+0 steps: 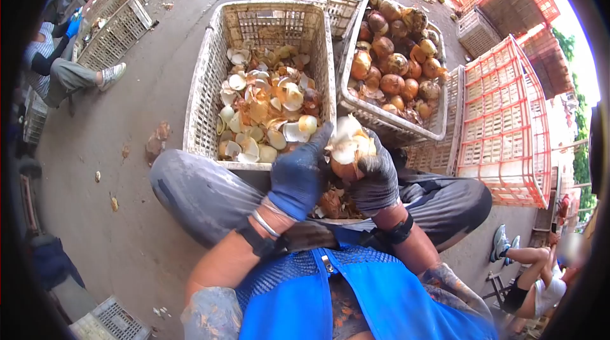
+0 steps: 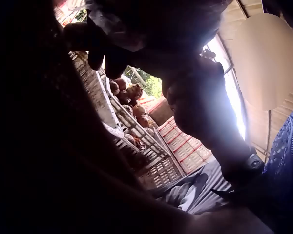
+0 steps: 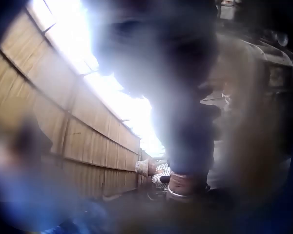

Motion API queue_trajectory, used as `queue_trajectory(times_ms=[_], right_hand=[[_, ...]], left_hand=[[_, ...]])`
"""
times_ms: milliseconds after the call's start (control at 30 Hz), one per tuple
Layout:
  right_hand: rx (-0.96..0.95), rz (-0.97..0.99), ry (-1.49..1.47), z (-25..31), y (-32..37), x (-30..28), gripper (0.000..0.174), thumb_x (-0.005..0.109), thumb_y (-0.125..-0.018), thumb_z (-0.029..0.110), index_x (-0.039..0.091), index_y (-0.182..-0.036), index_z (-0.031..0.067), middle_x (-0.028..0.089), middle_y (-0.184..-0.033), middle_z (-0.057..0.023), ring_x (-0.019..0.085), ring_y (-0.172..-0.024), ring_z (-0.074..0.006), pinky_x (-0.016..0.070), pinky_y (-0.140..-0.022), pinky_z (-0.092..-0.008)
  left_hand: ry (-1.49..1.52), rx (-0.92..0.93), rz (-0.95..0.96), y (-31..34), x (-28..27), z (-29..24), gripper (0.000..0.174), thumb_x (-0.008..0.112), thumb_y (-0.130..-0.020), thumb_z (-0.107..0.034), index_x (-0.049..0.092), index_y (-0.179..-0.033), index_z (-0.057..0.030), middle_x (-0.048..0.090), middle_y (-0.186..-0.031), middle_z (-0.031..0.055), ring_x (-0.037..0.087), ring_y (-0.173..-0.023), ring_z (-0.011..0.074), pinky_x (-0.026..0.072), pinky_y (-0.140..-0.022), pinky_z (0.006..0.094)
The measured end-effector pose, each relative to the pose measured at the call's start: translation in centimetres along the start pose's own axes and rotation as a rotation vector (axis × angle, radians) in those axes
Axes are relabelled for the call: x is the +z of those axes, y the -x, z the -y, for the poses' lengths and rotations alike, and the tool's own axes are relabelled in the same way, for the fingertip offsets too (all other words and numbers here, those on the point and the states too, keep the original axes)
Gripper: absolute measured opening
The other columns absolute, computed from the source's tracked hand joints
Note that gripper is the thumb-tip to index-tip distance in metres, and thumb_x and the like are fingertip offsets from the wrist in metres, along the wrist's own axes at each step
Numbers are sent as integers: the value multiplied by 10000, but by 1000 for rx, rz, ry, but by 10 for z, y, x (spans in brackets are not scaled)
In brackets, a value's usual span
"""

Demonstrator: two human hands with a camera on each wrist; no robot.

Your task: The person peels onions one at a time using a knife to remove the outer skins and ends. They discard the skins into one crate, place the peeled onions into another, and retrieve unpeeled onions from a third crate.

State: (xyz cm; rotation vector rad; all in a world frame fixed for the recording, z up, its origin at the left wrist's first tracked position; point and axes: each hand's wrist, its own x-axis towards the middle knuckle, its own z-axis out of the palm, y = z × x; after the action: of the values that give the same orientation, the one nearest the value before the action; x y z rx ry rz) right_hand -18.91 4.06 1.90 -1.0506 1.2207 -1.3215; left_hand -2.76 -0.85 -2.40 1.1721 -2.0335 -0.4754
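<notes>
A partly peeled onion point(image 1: 348, 150), with white layers on top and brown skin below, is gripped by my right hand point(image 1: 376, 181) in a dirty grey glove. Close at its left is my left hand point(image 1: 295, 178) in a blue glove, one finger or thumb extended up beside the onion; its other fingers are hidden. The left wrist view shows the right hand point(image 2: 198, 107) as a dark shape. In the right wrist view the left hand point(image 3: 188, 131) is blurred, and the contact with the onion cannot be made out.
Ahead stands a crate point(image 1: 196, 108) of peels and pale onion pieces. Right of it is a crate point(image 1: 438, 129) of brown onions. Red and white crates point(image 1: 502, 117) stand at the right. Loose skins point(image 1: 330, 203) lie between the legs. People sit at the far left and lower right.
</notes>
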Motion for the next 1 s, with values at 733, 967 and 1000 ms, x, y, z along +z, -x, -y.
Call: queue_trajectory(times_ms=[733,967,1000], right_hand=[[34,-109,466,10,-8,-21,803,943,-682,204,583,-1367,-11,695,-1230,-129,652,-1137,-182,526,-1011,-341],[-140,-250,489,9,-10,-10,717,950,-672,206,619,-1268,-18,709,-1167,-126,665,-1073,-174,543,-963,-336],[-150,-297,440,8,-12,-9,697,951,-675,203,622,-1246,-23,708,-1147,-120,664,-1048,-172,547,-947,-332]], left_hand=[[380,-18,204,1,-32,-14,550,656,-835,16,645,-1378,-75,689,-1331,164,763,-855,262,597,-781,344],[230,-197,247,9,-21,-23,292,719,-832,-123,755,-1122,-132,735,-908,160,717,-858,383,580,-788,447],[234,-239,312,16,-17,-19,308,725,-833,-136,750,-1140,-138,737,-928,161,719,-877,380,581,-792,447]])
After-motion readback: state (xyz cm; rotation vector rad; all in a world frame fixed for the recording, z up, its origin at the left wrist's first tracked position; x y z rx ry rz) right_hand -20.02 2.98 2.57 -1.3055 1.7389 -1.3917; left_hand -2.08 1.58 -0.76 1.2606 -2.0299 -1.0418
